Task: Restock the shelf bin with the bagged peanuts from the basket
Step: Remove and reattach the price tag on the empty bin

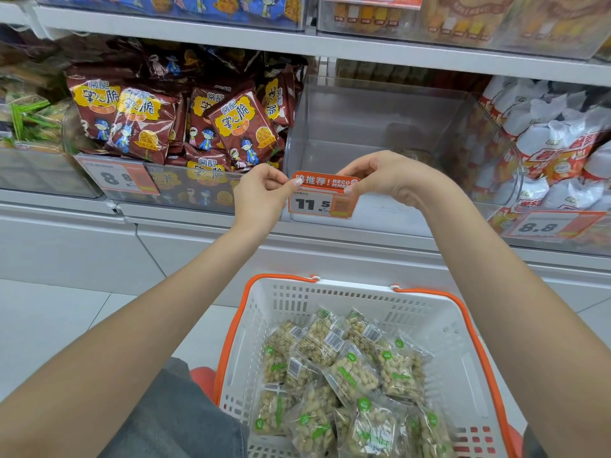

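A clear plastic shelf bin (380, 127) stands in the middle of the shelf, nearly bare inside. An orange price tag (322, 196) reading 11.5 hangs on its front edge. My left hand (261, 196) pinches the tag's left end and my right hand (380, 176) pinches its right end. Below, a white basket (453, 325) with orange handles holds several clear bags of peanuts (350, 375) with green labels.
A bin of dark red snack packets (185, 120) sits to the left, with a tag reading 8.8. White and orange bags (555, 147) fill the bin to the right. An upper shelf (297, 41) overhangs the bins. White floor tiles (66, 319) lie at the left.
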Motion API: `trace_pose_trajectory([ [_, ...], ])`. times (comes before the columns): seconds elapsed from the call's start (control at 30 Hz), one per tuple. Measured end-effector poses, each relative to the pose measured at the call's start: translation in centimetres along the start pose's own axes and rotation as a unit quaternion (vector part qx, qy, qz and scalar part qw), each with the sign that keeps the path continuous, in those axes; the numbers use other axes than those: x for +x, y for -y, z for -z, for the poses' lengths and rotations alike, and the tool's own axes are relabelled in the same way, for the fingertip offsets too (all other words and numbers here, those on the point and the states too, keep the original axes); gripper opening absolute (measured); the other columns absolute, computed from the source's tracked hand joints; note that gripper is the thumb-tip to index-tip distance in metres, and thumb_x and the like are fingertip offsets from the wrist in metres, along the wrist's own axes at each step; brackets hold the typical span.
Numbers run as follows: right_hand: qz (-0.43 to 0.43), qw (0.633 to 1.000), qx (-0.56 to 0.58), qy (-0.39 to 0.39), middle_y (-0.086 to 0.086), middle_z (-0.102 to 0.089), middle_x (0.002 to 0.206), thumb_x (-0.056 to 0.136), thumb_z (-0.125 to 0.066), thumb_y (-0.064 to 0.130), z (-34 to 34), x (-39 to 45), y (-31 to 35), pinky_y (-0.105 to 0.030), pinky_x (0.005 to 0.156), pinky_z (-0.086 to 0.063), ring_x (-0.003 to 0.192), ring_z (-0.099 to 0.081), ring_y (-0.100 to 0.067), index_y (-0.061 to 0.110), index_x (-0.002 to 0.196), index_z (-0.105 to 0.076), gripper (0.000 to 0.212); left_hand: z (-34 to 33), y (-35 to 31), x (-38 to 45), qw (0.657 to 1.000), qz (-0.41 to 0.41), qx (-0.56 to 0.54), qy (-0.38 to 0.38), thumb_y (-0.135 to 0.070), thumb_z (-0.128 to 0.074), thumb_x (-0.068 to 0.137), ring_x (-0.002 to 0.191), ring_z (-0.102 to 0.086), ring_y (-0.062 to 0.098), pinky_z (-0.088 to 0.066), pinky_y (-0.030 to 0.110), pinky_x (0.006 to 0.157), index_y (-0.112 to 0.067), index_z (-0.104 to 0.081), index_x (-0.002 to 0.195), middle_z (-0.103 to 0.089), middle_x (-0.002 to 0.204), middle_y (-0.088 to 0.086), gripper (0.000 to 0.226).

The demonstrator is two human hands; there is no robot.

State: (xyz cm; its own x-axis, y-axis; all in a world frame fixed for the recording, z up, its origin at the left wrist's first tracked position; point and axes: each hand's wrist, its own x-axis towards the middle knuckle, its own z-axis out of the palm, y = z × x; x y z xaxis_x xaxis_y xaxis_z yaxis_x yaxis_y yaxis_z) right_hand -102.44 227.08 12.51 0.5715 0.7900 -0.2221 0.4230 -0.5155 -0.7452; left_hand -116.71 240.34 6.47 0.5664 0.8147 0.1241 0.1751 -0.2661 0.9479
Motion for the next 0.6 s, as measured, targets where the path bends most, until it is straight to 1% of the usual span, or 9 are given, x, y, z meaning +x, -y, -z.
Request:
trace_pose_trajectory([
  [0.1, 0.033, 0.999, 0.009, -0.022, 0.002, -0.07, 0.097, 0.085, -0.068, 0.008, -0.3, -0.4, -0.8, -0.029, 0.083, -0.048, 0.087, -0.058, -0.007, 0.028, 0.091, -0.072, 0.021, 0.1, 0.0, -0.2, 1.0, -0.011, 0.015, 0.001, -0.031, -0.07, 0.083, 0.079, -0.068, 0.017, -0.057, 0.044, 0.076, -0.023, -0.053, 0.071, -0.068, 0.077, 0.002, 0.023],
  [0.17, 0.078, 0.994, 0.024, -0.072, 0.004, -0.069, 0.097, 0.086, -0.068, 0.013, -0.7, -0.9, -1.8, -0.023, 0.072, -0.049, 0.082, -0.056, -0.006, 0.026, 0.097, -0.071, 0.018, 0.2, 0.0, -0.3, 1.0, -0.013, 0.013, 0.003, -0.033, -0.07, 0.083, 0.081, -0.068, 0.018, -0.057, 0.044, 0.076, -0.023, -0.053, 0.072, -0.068, 0.079, 0.003, 0.022],
  [0.2, 0.107, 0.988, 0.032, -0.11, 0.003, -0.069, 0.097, 0.085, -0.069, 0.013, -1.0, -1.2, -2.2, -0.02, 0.07, -0.048, 0.081, -0.056, -0.006, 0.025, 0.098, -0.071, 0.018, 0.3, 0.1, -0.5, 1.0, -0.02, 0.012, -0.004, -0.033, -0.069, 0.083, 0.082, -0.067, 0.018, -0.057, 0.042, 0.077, -0.022, -0.054, 0.073, -0.067, 0.08, 0.002, 0.021],
  [0.27, 0.169, 0.968, 0.045, -0.179, -0.002, -0.069, 0.096, 0.083, -0.07, 0.008, -1.7, -1.9, -3.2, -0.018, 0.073, -0.049, 0.08, -0.058, -0.008, 0.02, 0.096, -0.071, 0.017, 0.5, 0.1, -1.2, 0.998, -0.052, 0.018, -0.031, -0.028, -0.068, 0.085, 0.078, -0.063, 0.013, -0.056, 0.03, 0.075, -0.018, -0.055, 0.079, -0.064, 0.079, -0.002, 0.018],
  [0.33, 0.203, 0.952, 0.061, -0.219, -0.002, -0.068, 0.091, 0.082, -0.069, 0.005, -2.7, -3.0, -4.1, -0.016, 0.074, -0.049, 0.078, -0.058, -0.008, 0.017, 0.091, -0.07, 0.016, 0.5, 0.3, -2.3, 0.993, -0.096, 0.041, -0.047, -0.023, -0.067, 0.086, 0.071, -0.056, 0.007, -0.048, 0.016, 0.066, -0.015, -0.054, 0.082, -0.059, 0.075, -0.007, 0.016],
  [0.4, 0.198, 0.949, 0.085, -0.23, 0.001, -0.067, 0.087, 0.082, -0.069, 0.005, -3.6, -4.1, -5.1, -0.014, 0.071, -0.048, 0.074, -0.057, -0.005, 0.02, 0.087, -0.069, 0.015, 0.3, 0.8, -3.4, 0.989, -0.128, 0.062, -0.026, -0.02, -0.066, 0.085, 0.068, -0.053, 0.006, -0.044, 0.014, 0.062, -0.014, -0.054, 0.081, -0.058, 0.073, -0.007, 0.014],
  [0.47, 0.173, 0.954, 0.105, -0.22, 0.004, -0.066, 0.085, 0.082, -0.07, 0.007, -4.4, -5.1, -6.4, -0.012, 0.068, -0.048, 0.072, -0.056, -0.002, 0.023, 0.086, -0.068, 0.017, -0.1, 1.4, -4.3, 0.986, -0.147, 0.079, 0.012, -0.018, -0.067, 0.085, 0.067, -0.053, 0.007, -0.044, 0.016, 0.063, -0.014, -0.055, 0.08, -0.059, 0.074, -0.005, 0.013],
  [0.53, 0.135, 0.965, 0.1, -0.203, 0.004, -0.066, 0.085, 0.081, -0.072, 0.008, -5.4, -6.0, -8.7, -0.015, 0.068, -0.047, 0.072, -0.055, -0.003, 0.02, 0.089, -0.069, 0.014, -1.0, 2.4, -5.3, 0.979, -0.162, 0.106, 0.059, -0.016, -0.067, 0.085, 0.067, -0.054, 0.01, -0.045, 0.021, 0.063, -0.015, -0.055, 0.079, -0.058, 0.075, -0.004, 0.013],
  [0.6, 0.089, 0.98, 0.079, -0.161, 0.004, -0.065, 0.082, 0.08, -0.074, 0.009, -6.5, -6.8, -11.6, -0.018, 0.066, -0.046, 0.069, -0.054, -0.006, 0.021, 0.09, -0.068, 0.017, -2.4, 4.0, -6.4, 0.966, -0.172, 0.152, 0.12, -0.018, -0.068, 0.084, 0.067, -0.055, 0.013, -0.046, 0.027, 0.063, -0.019, -0.053, 0.077, -0.057, 0.073, -0.007, 0.016],
])
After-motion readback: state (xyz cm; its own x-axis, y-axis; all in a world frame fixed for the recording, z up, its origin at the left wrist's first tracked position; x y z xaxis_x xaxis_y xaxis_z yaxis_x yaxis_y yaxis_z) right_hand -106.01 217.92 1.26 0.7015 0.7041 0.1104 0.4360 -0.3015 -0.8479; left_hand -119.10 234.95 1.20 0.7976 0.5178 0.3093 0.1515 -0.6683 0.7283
